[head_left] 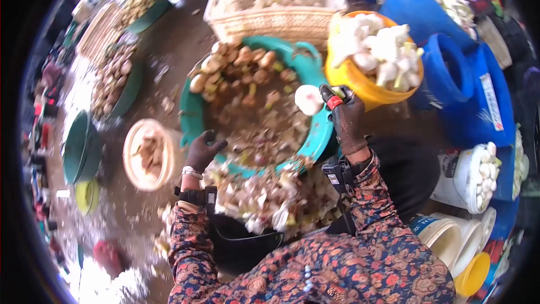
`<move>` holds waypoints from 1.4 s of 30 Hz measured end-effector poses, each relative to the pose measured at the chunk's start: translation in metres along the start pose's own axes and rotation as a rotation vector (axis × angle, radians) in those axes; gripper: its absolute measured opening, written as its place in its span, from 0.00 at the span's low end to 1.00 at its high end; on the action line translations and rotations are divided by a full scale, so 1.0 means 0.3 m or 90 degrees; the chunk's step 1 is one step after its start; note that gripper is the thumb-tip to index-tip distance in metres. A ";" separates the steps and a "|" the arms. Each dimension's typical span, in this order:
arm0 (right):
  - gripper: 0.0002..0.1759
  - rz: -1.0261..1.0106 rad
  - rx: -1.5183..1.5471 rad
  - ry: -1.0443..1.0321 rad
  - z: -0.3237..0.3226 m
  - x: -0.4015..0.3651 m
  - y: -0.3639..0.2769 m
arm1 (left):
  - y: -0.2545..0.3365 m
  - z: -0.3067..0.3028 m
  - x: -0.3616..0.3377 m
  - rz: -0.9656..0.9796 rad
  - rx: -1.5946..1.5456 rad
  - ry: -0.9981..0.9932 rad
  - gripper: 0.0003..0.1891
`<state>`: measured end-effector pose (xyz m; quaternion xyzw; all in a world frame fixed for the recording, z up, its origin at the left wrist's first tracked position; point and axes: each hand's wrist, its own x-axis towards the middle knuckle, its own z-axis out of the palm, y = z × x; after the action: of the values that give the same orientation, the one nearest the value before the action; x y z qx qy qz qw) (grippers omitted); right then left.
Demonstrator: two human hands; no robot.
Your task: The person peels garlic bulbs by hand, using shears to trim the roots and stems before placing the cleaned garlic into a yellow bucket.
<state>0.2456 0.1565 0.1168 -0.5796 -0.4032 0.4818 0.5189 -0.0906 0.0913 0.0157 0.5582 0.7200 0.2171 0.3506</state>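
My right hand (350, 119), in a dark glove, is closed around the green stem of a peeled white garlic bulb (309, 100). The bulb hangs over the right rim of a green tub (322, 139), beside a yellow bucket. A red band (334, 102) shows at my right fingers. My left hand (203, 150), also gloved, is at the tub's left rim, its thumb and fingers apart and holding nothing. Unpeeled garlic bulbs (247, 63) fill the tub's far side, with loose skins and brown debris nearer me.
The yellow bucket (344, 79) is heaped with peeled bulbs. A cream plastic crate (270, 22) stands behind the tub, a white bucket (128, 155) to its left. Papery skins (264, 197) pile before me. Blue barrels (450, 73) and white buckets (458, 183) line the right.
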 end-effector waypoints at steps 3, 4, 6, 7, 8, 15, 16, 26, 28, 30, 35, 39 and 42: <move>0.13 -0.381 -0.192 0.220 -0.077 0.109 -0.192 | -0.109 0.184 0.300 0.052 0.034 0.005 0.37; 0.12 -0.432 -0.078 0.180 -0.122 0.183 -0.223 | -0.070 0.217 0.368 0.058 0.088 0.002 0.38; 0.12 -0.632 -0.141 0.291 -0.176 0.317 -0.280 | 0.006 0.274 0.474 0.021 0.160 0.025 0.40; 0.12 -0.693 -0.278 0.356 -0.223 0.406 -0.298 | 0.010 0.308 0.526 0.024 0.155 0.023 0.40; 0.11 -0.738 -0.437 0.387 -0.233 0.447 -0.334 | 0.000 0.357 0.582 -0.010 0.244 0.037 0.40; 0.13 -0.483 -0.741 0.199 -0.237 0.557 -0.317 | 0.015 0.455 0.625 -0.105 0.238 -0.090 0.28; 0.13 -0.541 -0.713 0.237 -0.193 0.494 -0.324 | 0.025 0.431 0.591 -0.087 0.222 -0.120 0.26; 0.15 -0.229 -0.460 -0.097 0.091 0.019 0.187 | -0.110 0.481 0.400 -0.065 0.029 0.025 0.28; 0.15 -0.134 -0.378 -0.128 0.065 0.006 0.430 | -0.100 0.519 0.424 -0.091 -0.006 -0.023 0.30; 0.16 -0.050 -0.296 -0.127 0.052 -0.035 0.477 | -0.021 0.553 0.427 -0.050 -0.026 -0.072 0.33; 0.24 0.166 -0.281 -0.088 0.030 -0.001 0.532 | -0.016 0.720 0.477 -0.089 -0.103 -0.154 0.28; 0.22 0.040 -0.507 -0.068 0.045 0.047 0.494 | 0.001 0.728 0.414 -0.135 -0.517 -0.326 0.25; 0.19 0.005 -0.593 -0.095 0.080 0.046 0.466 | 0.105 0.591 0.267 0.078 -0.318 -0.183 0.28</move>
<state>0.2206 0.1559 -0.0234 -0.7160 -0.6107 0.2916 0.1714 0.0519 0.1628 -0.1002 0.5223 0.5523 0.3268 0.5616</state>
